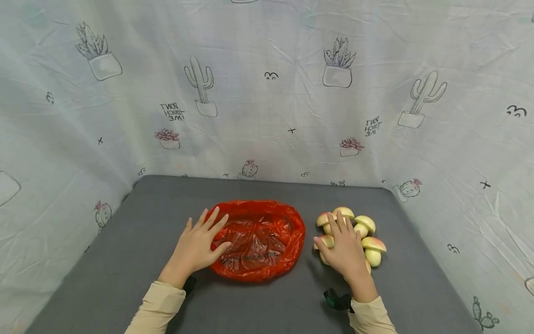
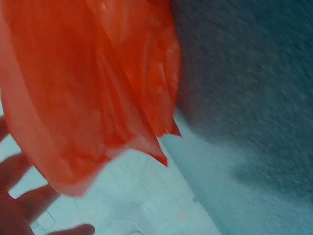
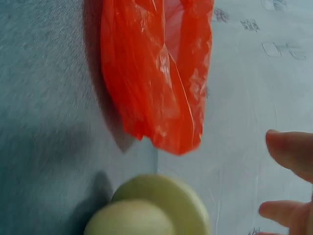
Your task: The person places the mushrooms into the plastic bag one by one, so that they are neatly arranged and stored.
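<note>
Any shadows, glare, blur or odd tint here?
Head view: soft shadows on the flat grey tabletop; left wrist: bluish tint, fuzzy detail; right wrist: glare on the crinkled red plastic bag, the pale yellow mushroom-shaped object blurred.

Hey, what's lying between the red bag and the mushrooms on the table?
Nothing: the head view shows a narrow, bare strip of grey table between the bag and the mushrooms.

Red plastic bag (image 1: 256, 241) sits mouth-up on the grey counter (image 1: 267, 306), spread wide, rim crumpled, wrinkled inside showing, and I can see at least six pale-yellow mushrooms (image 1: 372, 254), some caps tinged reddish, bunched near its right side.
</note>
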### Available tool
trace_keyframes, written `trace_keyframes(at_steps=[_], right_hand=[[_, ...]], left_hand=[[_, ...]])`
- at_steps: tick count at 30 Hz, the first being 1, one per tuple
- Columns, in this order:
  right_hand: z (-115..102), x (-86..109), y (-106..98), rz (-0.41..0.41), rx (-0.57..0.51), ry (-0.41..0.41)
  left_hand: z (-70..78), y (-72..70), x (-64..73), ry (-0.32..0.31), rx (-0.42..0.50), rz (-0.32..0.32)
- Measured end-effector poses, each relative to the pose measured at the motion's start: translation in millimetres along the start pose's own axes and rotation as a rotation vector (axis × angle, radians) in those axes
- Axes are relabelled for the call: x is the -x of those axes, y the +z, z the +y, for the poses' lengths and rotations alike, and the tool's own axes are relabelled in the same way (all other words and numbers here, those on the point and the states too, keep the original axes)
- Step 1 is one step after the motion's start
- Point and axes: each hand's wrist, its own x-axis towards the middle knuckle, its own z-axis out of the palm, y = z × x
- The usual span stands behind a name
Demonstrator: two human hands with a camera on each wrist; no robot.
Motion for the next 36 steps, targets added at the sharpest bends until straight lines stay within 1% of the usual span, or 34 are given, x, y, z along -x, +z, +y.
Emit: trace_keyframes(at_steps=[3,6,8,10,13,16,21,24,27,30,34,36], right_hand=[[9.0,8.1,-4.8,0.085,-0.061,-0.033],[19.9,17.4,-10.2,0.164,-0.135,-0.041],[27.1,25.3,-14.5,0.195,-0.189,-0.028],[34.8,34.9,-18.6,0.204,-0.241,-0.002],[46.0,50.3,-24.0,0.196,-0.290,0.040],[57.3,65.0,-27.7,0.182,-0.317,0.092],[71.1,82.9,-31.3,0.162,-0.346,0.214],[76.1,90.6,-31.4,0.126,-0.368,0.265],[78.5,94.4,-29.2,0.091,-0.380,0.280],[79.3,94.2,-25.7,0.048,-0.378,0.280],[81.8,92.9,-20.4,-0.005,-0.383,0.274],[83.3,93.3,-18.7,-0.016,-0.391,0.271]], left_hand=[[-7.0,-0.7,4.0,0.021,0.031,0.024],[-12.9,-1.0,7.4,0.043,0.085,0.041],[-15.6,-0.1,11.1,0.044,0.129,0.032],[-17.9,1.4,15.4,0.033,0.173,0.009],[-20.3,3.7,21.7,0.007,0.237,-0.029],[-22.5,5.0,22.8,-0.009,0.289,-0.043],[-27.7,3.6,13.0,-0.019,0.361,-0.051],[-31.0,4.8,6.2,-0.029,0.390,-0.090],[-34.5,7.9,5.4,-0.041,0.419,-0.125],[-37.3,11.2,9.8,-0.046,0.457,-0.134],[-38.6,13.3,8.0,-0.016,0.469,-0.127],[-37.8,14.5,5.5,0.003,0.471,-0.123]])
